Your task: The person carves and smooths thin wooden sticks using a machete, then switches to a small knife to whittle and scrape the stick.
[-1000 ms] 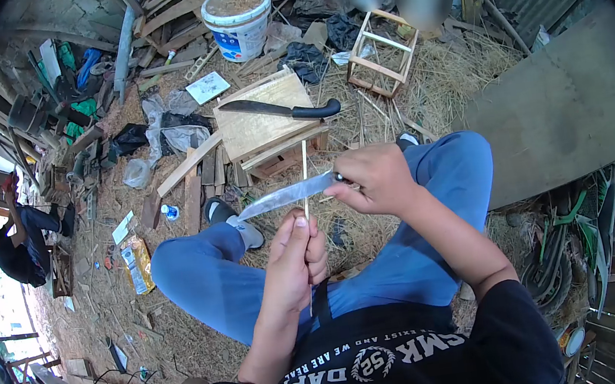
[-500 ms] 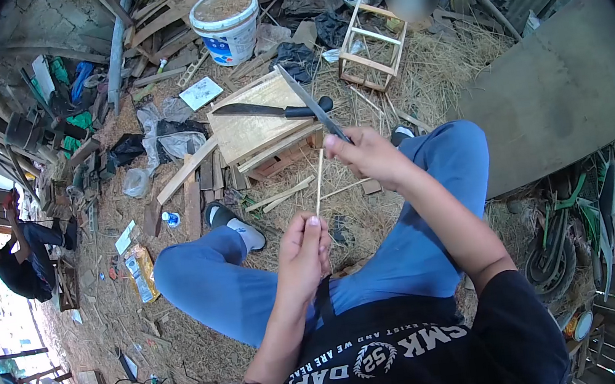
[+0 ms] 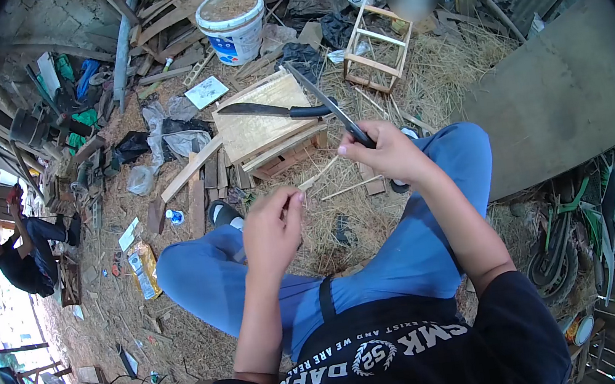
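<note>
My right hand [image 3: 387, 153] grips the black handle of a knife [image 3: 327, 105], its blade pointing up and left over a low wooden stool [image 3: 254, 133]. Another knife with a dark blade [image 3: 255, 109] and black handle lies across that stool. My left hand [image 3: 272, 231] is closed, back of the hand up, left of and lower than the right one. A thin wooden stick [image 3: 321, 173] runs out from its thumb and forefinger toward the stool. The hidden fingers cover the stick's other end.
Thin wood strips [image 3: 353, 186] lie on the straw-covered ground. Beyond the stool stand a white bucket [image 3: 233, 36] and a small wooden frame [image 3: 378, 49]. A broad flat board [image 3: 556, 92] lies at right, near a motorcycle wheel [image 3: 553, 265]. Another person [image 3: 24, 257] sits at far left.
My left hand has moved left and turned over, so the stick tilts to the right rather than standing nearly upright. The knife hand has shifted slightly right, apart from the stick.
</note>
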A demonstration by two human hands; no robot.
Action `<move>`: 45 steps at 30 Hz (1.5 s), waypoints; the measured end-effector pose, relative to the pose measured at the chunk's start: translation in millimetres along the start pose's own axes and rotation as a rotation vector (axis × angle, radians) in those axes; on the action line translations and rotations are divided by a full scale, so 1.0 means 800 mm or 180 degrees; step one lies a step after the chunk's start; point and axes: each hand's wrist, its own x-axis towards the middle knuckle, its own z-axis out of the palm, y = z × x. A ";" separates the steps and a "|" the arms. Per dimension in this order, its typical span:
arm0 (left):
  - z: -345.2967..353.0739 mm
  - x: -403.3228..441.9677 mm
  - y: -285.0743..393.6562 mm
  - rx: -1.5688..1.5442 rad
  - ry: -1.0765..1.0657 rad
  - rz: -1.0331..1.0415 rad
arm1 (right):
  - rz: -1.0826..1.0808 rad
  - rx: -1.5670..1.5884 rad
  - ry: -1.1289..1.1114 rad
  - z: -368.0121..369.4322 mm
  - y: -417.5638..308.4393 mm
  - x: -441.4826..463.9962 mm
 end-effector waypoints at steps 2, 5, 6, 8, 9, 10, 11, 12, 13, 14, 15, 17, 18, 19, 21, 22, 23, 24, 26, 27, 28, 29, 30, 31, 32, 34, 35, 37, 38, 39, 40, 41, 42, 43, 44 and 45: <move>-0.013 0.009 0.014 0.1053 0.0548 0.0811 | 0.0023 -0.0183 0.0334 0.000 0.011 0.000; -0.020 0.010 0.025 0.1126 0.0772 0.1028 | 0.0141 0.0871 0.0940 0.021 0.021 -0.003; -0.010 0.006 0.008 0.0759 0.0714 0.0926 | 0.0297 0.1018 0.1054 0.027 0.019 -0.006; 0.010 -0.008 0.001 0.0035 0.0473 0.0305 | 0.0223 0.1143 0.1102 0.039 0.027 -0.006; 0.023 -0.012 -0.004 -0.0689 0.0206 -0.0328 | 0.0171 0.1276 0.1151 0.045 0.030 -0.007; 0.040 -0.010 -0.011 -0.1187 0.0124 -0.0545 | 0.0335 0.1473 0.1102 0.050 0.019 -0.015; 0.051 -0.013 -0.018 -0.1189 0.0129 -0.0559 | 0.0346 0.1470 0.1092 0.058 0.020 -0.017; 0.057 -0.008 -0.014 -0.1808 0.0103 -0.0843 | 0.0222 0.1488 0.1082 0.067 0.023 -0.017; 0.062 -0.006 -0.011 -0.2421 0.0083 -0.1117 | 0.0089 0.1512 0.1069 0.074 0.028 -0.017; 0.064 -0.007 -0.008 -0.2408 0.0103 -0.1113 | 0.0016 0.1457 0.1050 0.078 0.036 -0.016; 0.065 -0.009 -0.006 -0.2536 0.0124 -0.1075 | 0.0000 0.1474 0.1032 0.079 0.035 -0.018; 0.066 -0.011 -0.001 -0.2787 0.0157 -0.0993 | -0.0082 0.1371 0.0940 0.081 0.033 -0.021; 0.065 -0.011 0.002 -0.2930 0.0249 -0.1106 | -0.0097 0.1385 0.0926 0.085 0.037 -0.021; 0.066 -0.011 0.001 -0.2916 0.0263 -0.1093 | -0.0195 0.1352 0.0894 0.090 0.045 -0.020; 0.069 -0.012 -0.005 -0.2917 0.0463 -0.1233 | -0.0313 0.1320 0.0856 0.094 0.049 -0.021; 0.070 -0.012 -0.006 -0.2913 0.0473 -0.1215 | -0.0310 0.1208 0.0705 0.095 0.049 -0.022; 0.072 -0.012 -0.007 -0.2949 0.0587 -0.1154 | -0.0304 0.1092 0.0555 0.095 0.049 -0.024; 0.073 -0.012 -0.008 -0.2987 0.0699 -0.1097 | -0.0165 0.1018 0.0470 0.094 0.040 -0.028; 0.073 -0.012 -0.013 -0.3015 0.0718 -0.1066 | -0.0174 0.0906 0.0418 0.094 0.020 -0.037; 0.071 -0.011 -0.013 -0.3040 0.0729 -0.1051 | -0.0168 0.0800 0.0369 0.095 0.015 -0.039; 0.068 -0.010 -0.012 -0.3043 0.0741 -0.1044 | -0.0275 0.0608 0.0295 0.093 0.024 -0.038; 0.064 -0.010 -0.010 -0.3198 0.0773 -0.1073 | -0.0279 0.0603 0.0287 0.090 0.024 -0.038; 0.060 -0.009 -0.008 -0.3353 0.0804 -0.1106 | -0.0335 0.0622 0.0337 0.088 0.024 -0.037; 0.056 -0.009 -0.008 -0.3355 0.0814 -0.1111 | -0.0387 0.0644 0.0384 0.085 0.025 -0.037; 0.051 -0.010 -0.009 -0.3359 0.0748 -0.0974 | -0.0381 0.0644 0.0373 0.081 0.028 -0.034; 0.040 -0.010 0.001 -0.3247 0.0693 -0.1056 | -0.0842 0.0328 0.0455 0.069 0.037 -0.023; 0.039 -0.011 -0.003 -0.3248 0.0694 -0.1058 | -0.0841 0.0327 0.0454 0.063 0.039 -0.021; 0.036 -0.015 -0.008 -0.3085 0.0570 -0.0992 | -0.0942 -0.0006 0.0304 0.054 0.037 -0.017; 0.036 -0.017 -0.008 -0.3086 0.0574 -0.0987 | -0.0946 -0.0009 0.0302 0.047 0.033 -0.017; 0.032 -0.018 -0.001 -0.3115 0.0541 -0.1050 | -0.0924 -0.0510 0.0162 0.039 0.017 -0.019; 0.029 -0.019 0.005 -0.3145 0.0507 -0.1116 | -0.0893 -0.1011 0.0021 0.033 0.002 -0.022; 0.027 -0.021 0.009 -0.3151 0.0506 -0.1115 | -0.0892 -0.1017 0.0022 0.032 -0.006 -0.023; 0.025 -0.022 0.012 -0.3159 0.0477 -0.1075 | -0.1190 -0.1343 0.0047 0.032 -0.014 -0.023; 0.024 -0.023 0.016 -0.3166 0.0444 -0.1039 | -0.1483 -0.1665 0.0072 0.033 -0.021 -0.023; 0.023 -0.024 0.020 -0.3173 0.0439 -0.1045 | -0.1474 -0.1670 0.0072 0.033 -0.026 -0.023; 0.022 -0.024 0.024 -0.3239 0.0405 -0.0987 | -0.1638 -0.1889 0.0007 0.033 -0.031 -0.022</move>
